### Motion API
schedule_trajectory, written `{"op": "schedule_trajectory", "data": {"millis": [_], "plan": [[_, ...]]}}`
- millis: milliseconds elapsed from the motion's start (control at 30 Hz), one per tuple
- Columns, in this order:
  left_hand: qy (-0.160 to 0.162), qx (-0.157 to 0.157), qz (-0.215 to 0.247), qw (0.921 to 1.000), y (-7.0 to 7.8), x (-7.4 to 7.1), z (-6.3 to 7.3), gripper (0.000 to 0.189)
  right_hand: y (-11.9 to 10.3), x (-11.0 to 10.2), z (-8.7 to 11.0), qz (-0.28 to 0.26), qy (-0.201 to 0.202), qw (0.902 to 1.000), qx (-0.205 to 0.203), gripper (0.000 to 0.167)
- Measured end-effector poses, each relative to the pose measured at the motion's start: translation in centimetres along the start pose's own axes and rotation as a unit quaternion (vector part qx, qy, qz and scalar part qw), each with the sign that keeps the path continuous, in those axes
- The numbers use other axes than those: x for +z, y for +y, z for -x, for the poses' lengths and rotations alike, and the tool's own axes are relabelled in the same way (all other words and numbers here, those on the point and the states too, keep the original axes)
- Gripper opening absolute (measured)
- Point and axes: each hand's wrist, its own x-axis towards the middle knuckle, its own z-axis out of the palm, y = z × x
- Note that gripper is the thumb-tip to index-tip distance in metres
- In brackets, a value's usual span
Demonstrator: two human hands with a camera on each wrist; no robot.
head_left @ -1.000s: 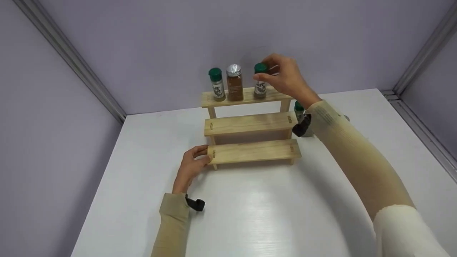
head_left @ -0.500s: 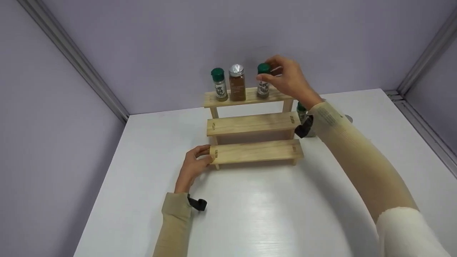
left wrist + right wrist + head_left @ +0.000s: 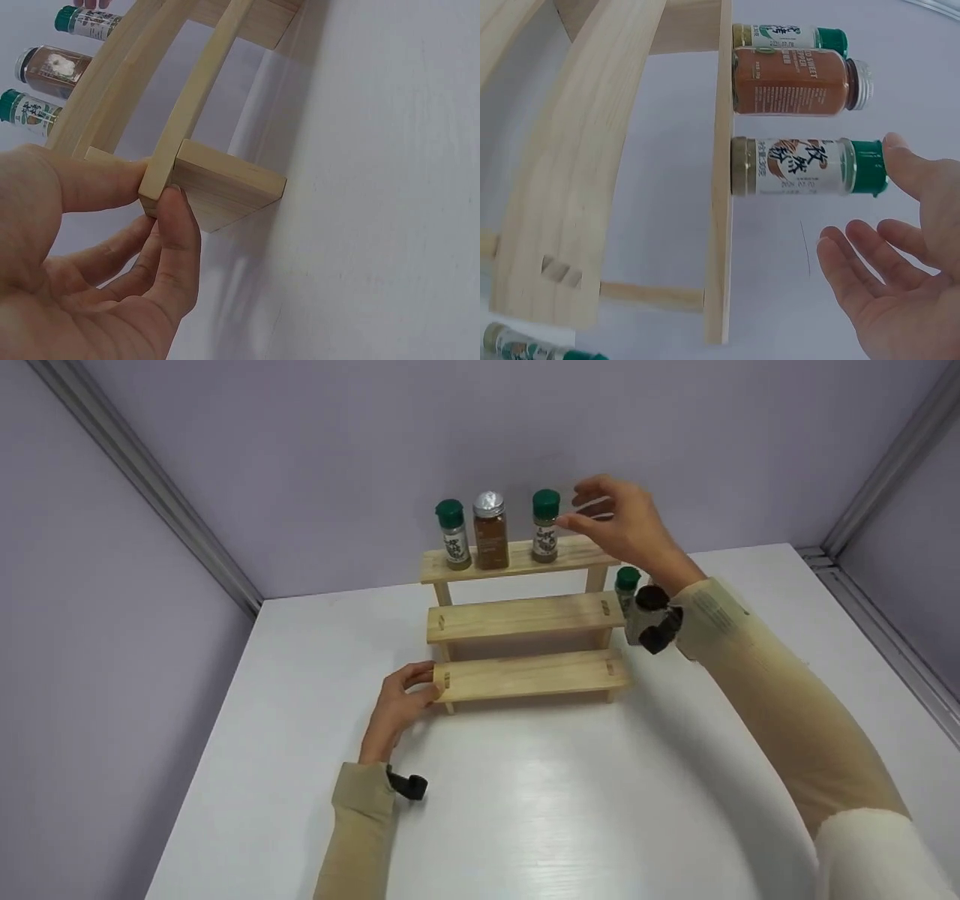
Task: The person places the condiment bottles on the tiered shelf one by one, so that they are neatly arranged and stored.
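A three-tier wooden rack stands on the white table. My left hand pinches the left end of its lowest shelf between thumb and fingers, as the left wrist view shows up close. On the top shelf stand a green-capped spice jar at the left, a red-brown spice jar with a silver lid and another green-capped spice jar to the right. Just right of that last jar, my right hand has its fingers spread apart, the thumb close at the green cap.
Right of the rack, a green-capped jar and a dark-capped jar stand on the table, partly behind the right wrist's black camera. A purple-grey wall rises close behind the rack.
My right hand has let go of the rightmost jar on the top shelf and moved a little right. The jar stays upright there. My left hand keeps its hold on the rack.
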Motion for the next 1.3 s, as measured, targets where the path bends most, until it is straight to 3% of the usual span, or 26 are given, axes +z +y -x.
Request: {"op": "schedule_trajectory", "data": {"millis": [167,500,767,1100,1300], "plan": [[0.003,-0.011,0.002,0.9999,-0.1,-0.5,-0.1,0.047,0.6,-1.0,1.2,0.01,0.01,0.9999,-0.005,0.061],[0.011,-0.006,0.008,0.9999,-0.4,-1.1,0.2,0.047,3.4,-3.6,3.9,0.04,0.003,0.9988,0.028,0.06],[0.006,-0.011,0.013,0.9998,-0.3,-0.5,0.4,0.047,6.8,-5.8,6.7,0.055,0.015,0.9984,-0.005,0.056],[0.002,-0.007,0.009,0.9999,-0.1,-0.1,0.5,0.047,11.9,-6.9,10.1,0.076,0.008,0.9967,0.028,0.063],[0.006,-0.004,0.012,0.9999,-0.2,0.1,0.5,0.047,14.5,-6.8,11.4,0.073,0.005,0.997,0.025,0.057]]}}
